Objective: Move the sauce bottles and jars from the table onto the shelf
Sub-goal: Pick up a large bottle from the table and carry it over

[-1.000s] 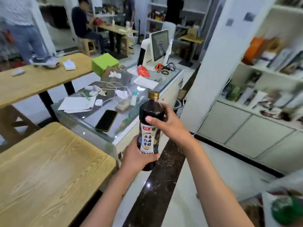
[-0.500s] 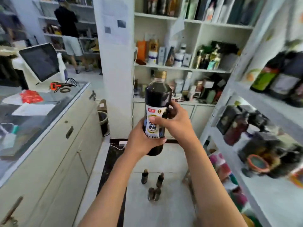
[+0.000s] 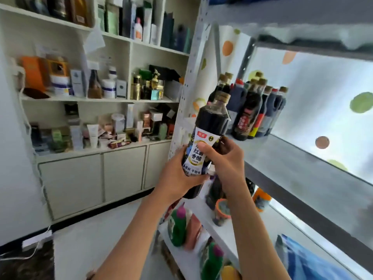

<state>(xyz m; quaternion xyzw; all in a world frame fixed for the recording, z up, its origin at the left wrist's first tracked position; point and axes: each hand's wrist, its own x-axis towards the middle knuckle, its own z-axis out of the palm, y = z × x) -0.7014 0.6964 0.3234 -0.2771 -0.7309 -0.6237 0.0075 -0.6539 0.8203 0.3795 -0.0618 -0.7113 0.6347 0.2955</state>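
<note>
Beside shelf (image 3: 286, 158), both hands grip vinegar bottle (image 3: 210, 126) w/ label.

Two bare forearms come up from the lower edge of the head view, with no sleeve showing on either one as far as the frame reaches. The left hand (image 3: 177, 174) and the right hand (image 3: 226, 160) are both bare: no glove, ring or bandage can be seen on them. Both wrists are uncovered too, without watch, strap or bracelet. The right thumbnail is short and unpainted. Near the bottom edge, by the left elbow, there is a small blurred patch that cannot be made out. No other part of the person is in view.
</note>
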